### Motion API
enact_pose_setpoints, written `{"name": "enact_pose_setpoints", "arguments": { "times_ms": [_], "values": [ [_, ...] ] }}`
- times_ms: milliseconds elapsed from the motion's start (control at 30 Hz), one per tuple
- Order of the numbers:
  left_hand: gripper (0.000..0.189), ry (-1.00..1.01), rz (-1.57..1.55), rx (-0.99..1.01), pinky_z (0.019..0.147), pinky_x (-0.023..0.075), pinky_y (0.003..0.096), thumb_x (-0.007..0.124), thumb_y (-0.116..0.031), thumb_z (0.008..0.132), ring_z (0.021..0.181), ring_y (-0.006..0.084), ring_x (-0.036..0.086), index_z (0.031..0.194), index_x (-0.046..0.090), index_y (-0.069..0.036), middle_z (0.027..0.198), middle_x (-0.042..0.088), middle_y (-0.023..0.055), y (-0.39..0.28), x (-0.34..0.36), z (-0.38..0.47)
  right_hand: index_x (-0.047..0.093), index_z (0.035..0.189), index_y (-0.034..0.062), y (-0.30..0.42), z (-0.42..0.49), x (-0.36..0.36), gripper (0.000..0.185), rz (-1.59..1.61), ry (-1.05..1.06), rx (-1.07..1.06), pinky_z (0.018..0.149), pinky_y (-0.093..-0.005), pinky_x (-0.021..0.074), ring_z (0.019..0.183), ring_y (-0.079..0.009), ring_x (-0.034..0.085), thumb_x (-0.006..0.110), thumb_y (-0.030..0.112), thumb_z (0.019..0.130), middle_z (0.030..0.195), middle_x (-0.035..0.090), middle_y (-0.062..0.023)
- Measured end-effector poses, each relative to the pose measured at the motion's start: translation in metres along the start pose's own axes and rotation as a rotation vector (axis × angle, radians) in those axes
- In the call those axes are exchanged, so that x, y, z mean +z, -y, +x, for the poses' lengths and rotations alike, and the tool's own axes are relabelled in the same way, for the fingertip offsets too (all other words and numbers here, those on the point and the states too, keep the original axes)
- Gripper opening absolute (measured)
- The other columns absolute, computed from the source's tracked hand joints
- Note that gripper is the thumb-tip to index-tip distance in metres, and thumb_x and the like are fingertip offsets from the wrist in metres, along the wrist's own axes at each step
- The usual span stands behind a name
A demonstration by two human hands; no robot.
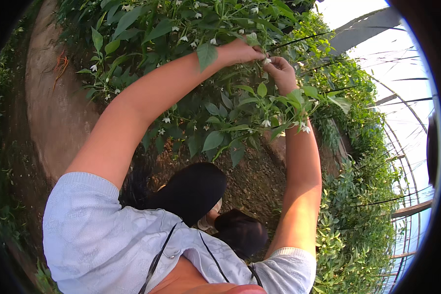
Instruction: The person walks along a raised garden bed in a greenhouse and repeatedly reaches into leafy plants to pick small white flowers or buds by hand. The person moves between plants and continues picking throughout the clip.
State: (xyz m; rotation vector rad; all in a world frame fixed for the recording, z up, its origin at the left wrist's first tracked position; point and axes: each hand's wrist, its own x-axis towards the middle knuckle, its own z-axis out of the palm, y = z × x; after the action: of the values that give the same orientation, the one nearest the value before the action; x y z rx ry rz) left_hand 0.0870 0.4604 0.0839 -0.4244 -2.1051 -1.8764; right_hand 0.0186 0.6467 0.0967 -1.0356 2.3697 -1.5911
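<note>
My left hand (pixel 247 51) reaches into a flowering pepper plant (pixel 213 22), its fingertips pinched at a thin stem. Close on its right, my right hand (pixel 282 73) has thumb and index finger together at the same spot. A small white flower (pixel 267 61) sits between the two hands. Right beside the left fingertips, a dark string (pixel 301 41) runs up to the right; whether the fingers also hold it is hard to see. A leaf (pixel 207 56) hangs over my left forearm. A leafy branch with white flowers (pixel 266 123) crosses in front of my right forearm.
A bare soil path (pixel 58 121) curves along the left, with orange twine (pixel 60 66) lying on it. More plants (pixel 360 205) fill the right side beneath dark strings and the greenhouse frame (pixel 408 211). My bent knees (pixel 191 187) are below the branches.
</note>
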Motion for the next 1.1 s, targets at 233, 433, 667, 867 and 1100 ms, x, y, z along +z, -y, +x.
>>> {"name": "enact_pose_setpoints", "arguments": {
  "times_ms": [233,433,667,867,1100],
  "values": [
    [0.024,-0.076,0.085,-0.322,0.053,0.0538,0.0271,0.060,-0.025,0.086,0.060,0.0164,0.065,0.093,0.068,-0.003,0.075,0.067,0.0087,-0.027,0.007,0.008,0.065,0.099,0.0019,0.026,-0.008,0.008,0.026,0.026,0.105,0.093,0.056,-0.0185,0.0375,0.066,-0.0023,0.050,0.072,0.022,0.083,0.080,0.063,0.0023],
    [0.024,-0.078,-0.033,-0.420,0.049,0.0548,0.0274,0.062,-0.024,0.083,0.059,0.0179,0.066,0.082,0.068,-0.001,0.075,0.068,0.0110,-0.035,0.010,0.005,0.066,0.098,-0.0004,0.045,-0.016,0.032,0.022,0.459,0.036,0.165,0.058,-0.0198,0.0397,0.067,-0.0051,0.055,0.067,0.018,0.087,0.081,0.064,-0.0009],
    [0.027,-0.184,0.205,-0.170,0.045,0.0424,0.0245,0.066,-0.028,0.085,0.053,0.0101,0.053,0.096,0.069,-0.003,0.072,0.063,0.0050,-0.020,-0.009,0.006,0.067,0.098,-0.0004,0.037,-0.007,0.020,0.022,0.319,0.071,0.168,0.060,-0.0218,0.0438,0.070,-0.0071,0.057,0.071,0.016,0.083,0.084,0.066,-0.0013],
    [0.021,-0.107,-0.036,-0.046,0.058,0.0510,0.0233,0.062,-0.019,0.089,0.064,0.0100,0.061,0.101,0.068,-0.002,0.083,0.067,0.0059,0.003,-0.016,0.007,0.066,0.097,-0.0048,0.041,0.008,0.002,0.022,-0.842,-0.170,-0.198,0.064,-0.0251,0.0467,0.072,-0.0108,0.061,0.065,0.014,0.085,0.081,0.066,-0.0044],
    [0.020,-0.109,-0.222,-0.106,0.066,0.0543,0.0244,0.060,-0.014,0.090,0.074,0.0118,0.064,0.101,0.065,0.002,0.090,0.068,0.0069,0.002,-0.004,0.001,0.064,0.104,-0.0011,0.038,0.001,0.024,0.021,0.398,-0.185,-0.248,0.067,-0.0208,0.0449,0.079,-0.0106,0.062,0.065,0.012,0.088,0.089,0.069,-0.0072]
  ]
}}
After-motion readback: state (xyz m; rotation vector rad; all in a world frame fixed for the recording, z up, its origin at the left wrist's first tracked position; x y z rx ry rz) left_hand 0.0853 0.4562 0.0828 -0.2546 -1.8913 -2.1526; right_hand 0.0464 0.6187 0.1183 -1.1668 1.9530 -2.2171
